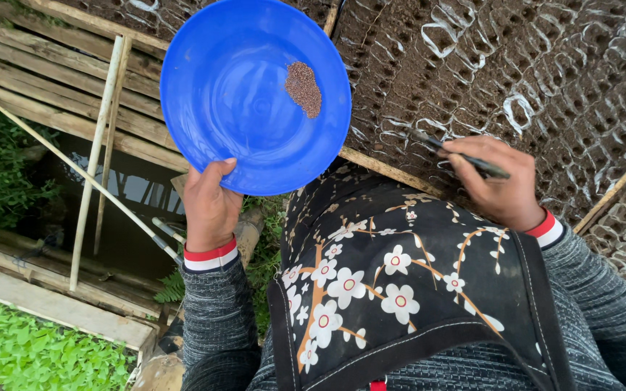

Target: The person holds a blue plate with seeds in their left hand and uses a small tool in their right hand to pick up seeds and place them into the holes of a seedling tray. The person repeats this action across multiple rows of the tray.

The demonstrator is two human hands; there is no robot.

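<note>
Holding blue plastic plate (255, 94) by its near rim, my left hand (210, 206) closed; small brown seed pile (303, 88) right of centre. My right hand (503, 181) pinches thin dark stick (458, 153) over soil-filled seedling tray (545, 72).

blue plate (240, 108): far rim cut by the top edge
left hand (210, 206): fingers hidden under the plate — only the thumb shows
dark stick (458, 153): middle hidden in the right hand (501, 181)
brown seeds (303, 88): too small to tell apart
seedling tray (545, 80): runs off top and right — cell contents unclear
</note>
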